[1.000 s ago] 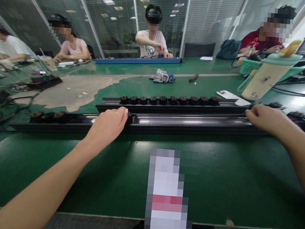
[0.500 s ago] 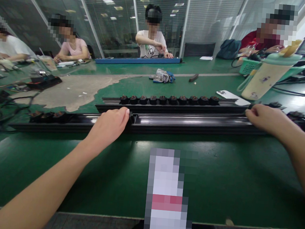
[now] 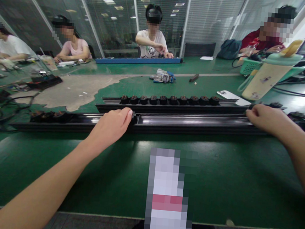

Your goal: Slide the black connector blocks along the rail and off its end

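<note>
A long black channel rail point(image 3: 184, 121) lies across the table before me, its trough shiny inside. Several black socket modules point(image 3: 48, 116) with coppery contacts sit at its left end. My left hand point(image 3: 111, 125) is closed over the middle of the rail, thumb and fingers pinching a small black piece point(image 3: 134, 118) in the trough. Near the rail's right part my right hand point(image 3: 264, 119) is closed, its fingertips down at the rail; what they grip is hidden. Just behind lies a second black rail point(image 3: 155, 109) with a row of similar socket modules point(image 3: 173, 100).
Behind the rails are a white phone point(image 3: 234, 97), a tumbler point(image 3: 267, 78), a green basket point(image 3: 249, 67) and crumpled gloves point(image 3: 163, 76). Cables point(image 3: 31, 100) lie at left. Across the table a person point(image 3: 152, 39) handles a blue bar point(image 3: 138, 61); other people sit to both sides.
My left hand has shifted slightly right along the rail, together with the small black piece. My right hand stays in nearly the same place.
</note>
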`<state>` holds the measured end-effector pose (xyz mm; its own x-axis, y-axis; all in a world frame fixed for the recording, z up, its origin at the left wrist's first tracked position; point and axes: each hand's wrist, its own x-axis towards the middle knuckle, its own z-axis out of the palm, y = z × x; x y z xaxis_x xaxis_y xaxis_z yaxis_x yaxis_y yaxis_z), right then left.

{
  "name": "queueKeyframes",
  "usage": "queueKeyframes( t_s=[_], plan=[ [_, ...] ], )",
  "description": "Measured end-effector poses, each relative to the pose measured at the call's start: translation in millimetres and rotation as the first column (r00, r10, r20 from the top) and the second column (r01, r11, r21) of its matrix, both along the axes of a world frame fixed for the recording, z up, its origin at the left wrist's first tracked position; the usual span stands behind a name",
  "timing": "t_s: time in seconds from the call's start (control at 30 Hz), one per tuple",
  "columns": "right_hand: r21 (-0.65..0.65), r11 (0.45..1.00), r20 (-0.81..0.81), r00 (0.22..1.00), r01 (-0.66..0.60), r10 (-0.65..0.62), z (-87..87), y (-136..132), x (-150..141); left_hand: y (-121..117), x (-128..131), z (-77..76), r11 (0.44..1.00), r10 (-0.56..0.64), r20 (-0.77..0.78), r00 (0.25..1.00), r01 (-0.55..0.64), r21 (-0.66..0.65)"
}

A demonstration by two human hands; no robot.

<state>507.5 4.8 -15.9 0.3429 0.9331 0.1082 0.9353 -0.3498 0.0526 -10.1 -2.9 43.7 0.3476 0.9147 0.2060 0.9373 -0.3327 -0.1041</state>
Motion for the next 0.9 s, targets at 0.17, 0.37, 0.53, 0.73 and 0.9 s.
queueKeyframes(
  t_s=[0.17,0.37,0.53,0.73,0.9],
  plan=[
    [0.002,1.000,0.001,1.000,-0.005,0.005,-0.3,0.8,1.4,1.3,-2.0,-3.5,0.999,-0.052,0.056,0.997,0.053,-0.014],
    [0.001,1.000,0.002,1.000,0.000,0.000,-1.7,1.2,2.9,2.4,-2.4,-7.5,0.995,-0.097,0.121,0.988,0.100,-0.023],
    [0.001,1.000,0.003,1.000,-0.008,0.008,-2.7,1.4,4.0,4.5,-3.8,-10.1,0.988,-0.139,0.180,0.974,0.148,-0.037],
    [0.013,1.000,0.008,1.000,-0.010,0.010,-3.0,1.7,3.6,5.7,-4.9,-10.6,0.987,-0.142,0.183,0.973,0.153,-0.050],
    [0.021,1.000,0.008,1.000,-0.009,0.009,-2.4,1.0,1.9,5.7,-6.4,-11.4,0.984,-0.161,0.179,0.971,0.171,-0.043]
  ],
)
